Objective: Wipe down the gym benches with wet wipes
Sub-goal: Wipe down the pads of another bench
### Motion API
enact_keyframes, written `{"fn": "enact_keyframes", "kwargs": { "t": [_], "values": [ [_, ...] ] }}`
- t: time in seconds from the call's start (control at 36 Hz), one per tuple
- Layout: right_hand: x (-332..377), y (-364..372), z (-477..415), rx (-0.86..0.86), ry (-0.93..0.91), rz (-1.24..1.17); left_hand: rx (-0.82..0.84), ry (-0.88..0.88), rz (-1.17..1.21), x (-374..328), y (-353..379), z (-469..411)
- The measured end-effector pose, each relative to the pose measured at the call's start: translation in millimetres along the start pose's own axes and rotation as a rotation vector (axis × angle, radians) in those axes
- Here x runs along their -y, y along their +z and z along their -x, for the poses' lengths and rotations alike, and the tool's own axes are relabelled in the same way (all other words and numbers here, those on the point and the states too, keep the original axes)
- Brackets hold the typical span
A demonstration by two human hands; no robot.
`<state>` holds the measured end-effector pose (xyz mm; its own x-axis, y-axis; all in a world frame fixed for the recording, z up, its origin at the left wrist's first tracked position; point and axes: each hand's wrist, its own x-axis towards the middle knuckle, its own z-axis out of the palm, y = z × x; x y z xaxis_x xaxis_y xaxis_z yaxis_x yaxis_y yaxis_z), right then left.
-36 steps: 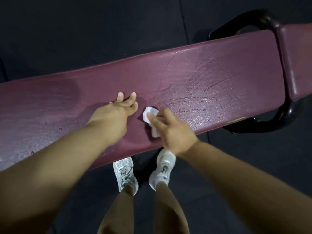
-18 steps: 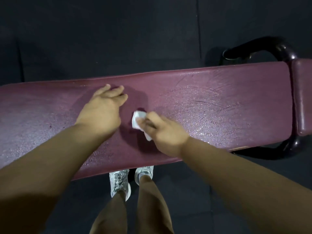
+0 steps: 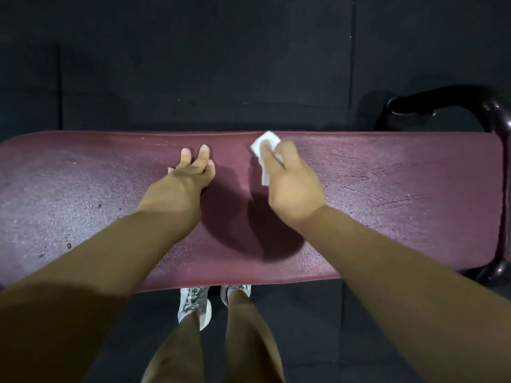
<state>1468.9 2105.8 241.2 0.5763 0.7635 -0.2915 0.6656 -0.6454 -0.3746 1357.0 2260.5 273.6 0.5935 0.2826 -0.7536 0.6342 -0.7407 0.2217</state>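
Under the near edge: shoes [image 3: 193,305] | bench [image 3: 387,203]: maroon, lies crosswise, wet streaks at right | left hand [image 3: 179,189]: arm stretched forward, fingers straight and apart, resting on bench | right hand [image 3: 293,189]: arm forward, fingers together, curled over wipe [image 3: 265,145], pressing it at bench's far edge

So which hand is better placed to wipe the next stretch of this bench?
The right hand. It holds the wet wipe down on the bench near its far edge. The left hand holds nothing; its fingers rest spread on the pad, seemingly as a brace.
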Motion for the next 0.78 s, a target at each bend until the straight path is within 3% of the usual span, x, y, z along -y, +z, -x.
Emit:
{"fn": "enact_keyframes", "kwargs": {
  "t": [0.06, 0.11, 0.25, 0.33, 0.39, 0.53, 0.58, 0.67, 0.78],
  "values": [
    [-14, -9, -3, 0.08, -0.138, 0.046, -0.002, 0.03, 0.0, 1, -1, 1],
    [-25, -29, -5, 0.02, -0.088, 0.04, -0.007, 0.043, 0.002, 3, -1, 2],
    [-31, -31, -13, -0.182, 0.507, -0.212, -0.018, 0.066, 0.025, 3, -3, 4],
    [-1, -11, -18, -0.241, 0.598, -0.14, -0.035, 0.106, 0.062, 11, -6, 3],
    [23, 4, -16, -0.234, 0.53, -0.118, -0.059, 0.153, 0.101, 18, -8, 2],
    [47, 25, 2, -0.072, -0.034, 0.044, -0.119, 0.165, 0.2, 43, -18, 12],
    [41, 16, 2, 0.032, -0.099, 0.144, -0.186, 0.136, 0.191, 59, -21, 19],
    [31, -7, -10, -0.144, 0.223, 0.073, -0.224, 0.151, 0.119, 89, -23, 26],
    [42, 3, -29, -0.381, 0.694, -0.154, -0.084, 0.142, 0.057, 113, -24, 31]
  ]
}}
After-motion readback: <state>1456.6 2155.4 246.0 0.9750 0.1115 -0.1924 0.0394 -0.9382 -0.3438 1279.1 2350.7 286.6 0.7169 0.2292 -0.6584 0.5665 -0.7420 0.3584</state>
